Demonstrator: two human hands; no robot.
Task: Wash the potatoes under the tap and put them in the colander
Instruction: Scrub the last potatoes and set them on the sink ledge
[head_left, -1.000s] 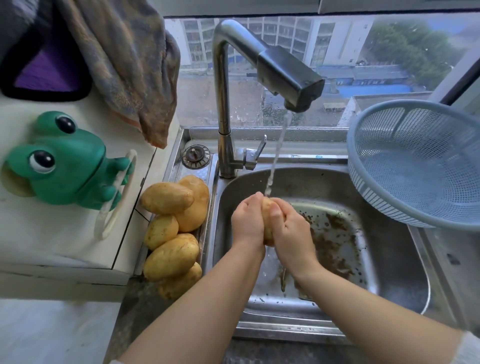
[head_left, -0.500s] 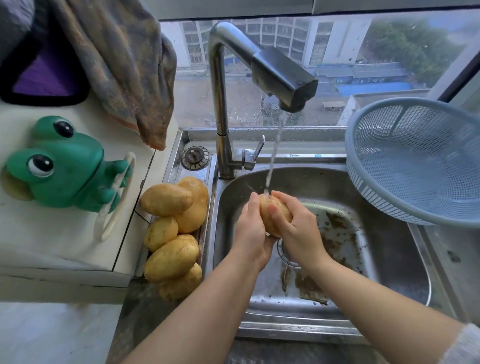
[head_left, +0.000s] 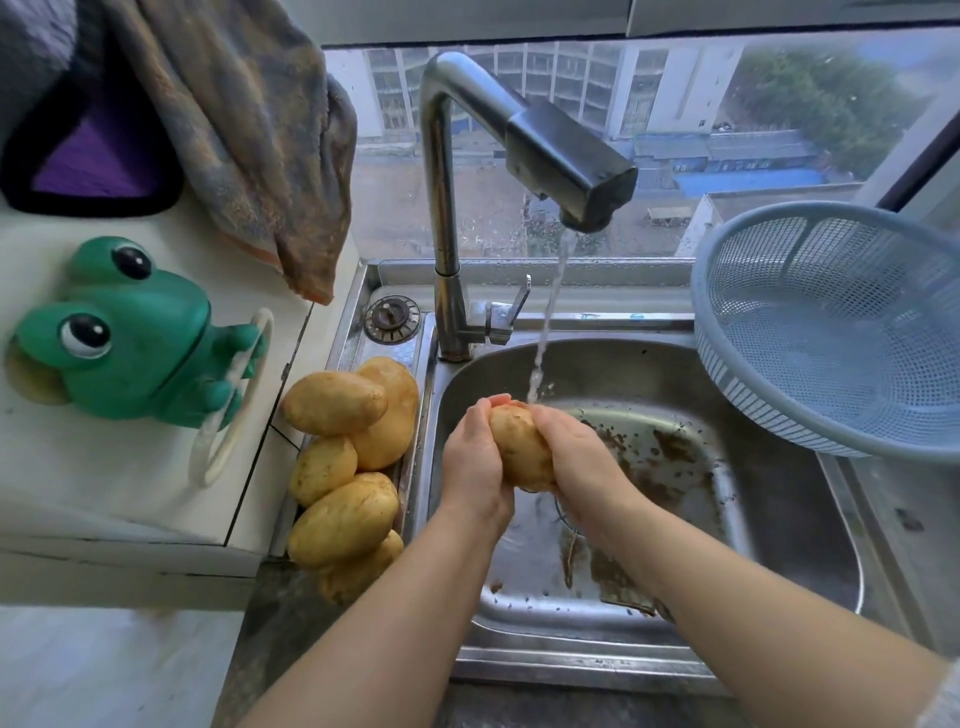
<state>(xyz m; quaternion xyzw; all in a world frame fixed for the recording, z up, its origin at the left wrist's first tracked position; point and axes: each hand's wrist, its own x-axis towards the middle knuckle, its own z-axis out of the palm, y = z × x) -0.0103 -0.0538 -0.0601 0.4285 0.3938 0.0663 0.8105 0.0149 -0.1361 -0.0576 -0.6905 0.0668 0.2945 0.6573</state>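
1. Both hands are wrapped round one potato (head_left: 519, 452) over the sink (head_left: 789, 545). The left hand (head_left: 475, 462) cups its left side and the right hand (head_left: 584, 457) its right, fingers curled on it from both sides.
2. The potato's long axis runs from far to near, with the near end slanting a bit to the right. The far end pokes out between the fingertips, right where the stream from the tap (head_left: 571, 156) lands.
3. The bit that matters for the next move: the colander (head_left: 737, 384) sits to the right of the hands and a little further back, perched on the sink's right edge and tipped so its mouth faces the hands. It's well apart from the potato, with open sink between them.
4. So the right hand is clearly the nearer one. My guess is the drop-off is a one-handed swing to the right, with the left hand letting go first.
5. The unwashed pile (head_left: 343, 519) is on the ledge left of the sink, just beside the left forearm, so the left hand is the handy one for the next potato.
6. I can't see any potatoes in the colander, so I'd say it's early days.
7. A wet potato is slippery, so I'd keep a firm hold on the way across.
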